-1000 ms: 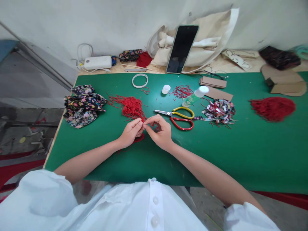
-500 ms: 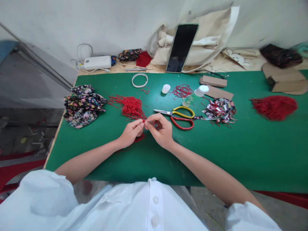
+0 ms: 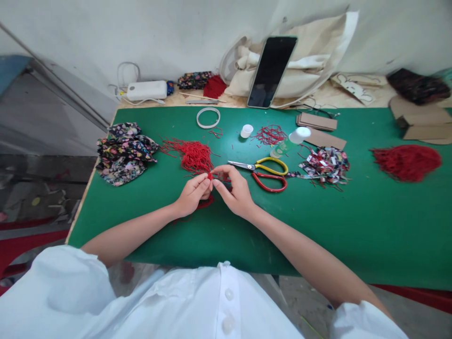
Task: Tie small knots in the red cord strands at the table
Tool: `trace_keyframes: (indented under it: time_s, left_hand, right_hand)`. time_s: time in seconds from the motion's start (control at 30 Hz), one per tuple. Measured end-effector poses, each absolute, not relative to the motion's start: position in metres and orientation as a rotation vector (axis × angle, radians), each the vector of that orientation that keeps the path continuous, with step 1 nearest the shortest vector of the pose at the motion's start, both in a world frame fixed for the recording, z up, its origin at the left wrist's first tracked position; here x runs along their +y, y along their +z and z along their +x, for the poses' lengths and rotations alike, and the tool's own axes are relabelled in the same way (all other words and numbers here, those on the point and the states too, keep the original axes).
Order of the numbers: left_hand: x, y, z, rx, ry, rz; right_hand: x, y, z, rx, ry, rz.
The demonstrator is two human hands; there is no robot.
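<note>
My left hand (image 3: 193, 193) is closed in a pinch on a small bunch of red yarn (image 3: 209, 176) whose tip pokes up above the thumb. More red strands hang below that hand near the table. Close on the right, my right hand (image 3: 236, 192) has its index finger and thumb apart, reaching to either side of the yarn tip; its other fingers are curled and partly hidden. Just beyond both hands lies a loose heap of red yarn (image 3: 196, 156). Scissors (image 3: 252, 167) with one yellow and one red handle rest to the right.
On the green table (image 3: 282, 245) are floral fabric (image 3: 127, 153), a white ring (image 3: 208, 117), a white cap (image 3: 246, 131), a white-capped bottle (image 3: 289, 142), fabric scraps (image 3: 326, 165) and a red yarn bundle (image 3: 407, 162). A phone (image 3: 271, 70) leans at the back.
My right index finger and thumb have parted from their pinch at the yarn tip. More of the red tip shows above my left thumb. The view has shifted slightly.
</note>
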State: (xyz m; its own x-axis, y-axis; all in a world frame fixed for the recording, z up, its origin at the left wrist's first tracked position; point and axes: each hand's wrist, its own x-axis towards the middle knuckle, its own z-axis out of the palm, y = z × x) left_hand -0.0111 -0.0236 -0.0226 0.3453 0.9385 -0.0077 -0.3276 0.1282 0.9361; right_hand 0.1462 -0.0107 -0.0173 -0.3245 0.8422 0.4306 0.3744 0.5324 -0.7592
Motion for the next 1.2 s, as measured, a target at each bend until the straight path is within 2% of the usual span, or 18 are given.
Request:
trace_keyframes:
  time_s: [0.17, 0.37, 0.53, 0.77, 1.0, 1.1, 1.2]
  left_hand:
    - [-0.026, -0.018, -0.012, 0.762, 1.191, 0.982]
    - [-0.022, -0.015, -0.011, 0.783, 1.264, 0.880]
    - [-0.015, -0.011, -0.010, 0.821, 1.314, 0.765]
    - [-0.013, -0.010, -0.008, 0.803, 1.348, 0.667]
    - [-0.011, -0.008, -0.014, 0.777, 1.296, 0.514]
    - [-0.012, -0.009, -0.014, 0.777, 1.285, 0.591]
    - [-0.014, -0.013, -0.012, 0.815, 1.215, 0.785]
  right_hand:
    - [-0.014, -0.019, 0.146, -2.216, 0.483, -0.927]
    - [-0.013, -0.017, 0.151, -2.284, 0.201, -0.846]
    - [-0.016, -0.008, 0.151, -2.348, 0.009, -0.573]
    - [-0.033, -0.006, 0.143, -2.416, -0.096, -0.117]
    - [-0.046, 0.003, 0.141, -2.312, -0.122, 0.119]
    - [-0.038, 0.005, 0.147, -2.271, -0.127, 0.129]
    - [-0.021, 0.001, 0.157, -2.309, -0.142, -0.085]
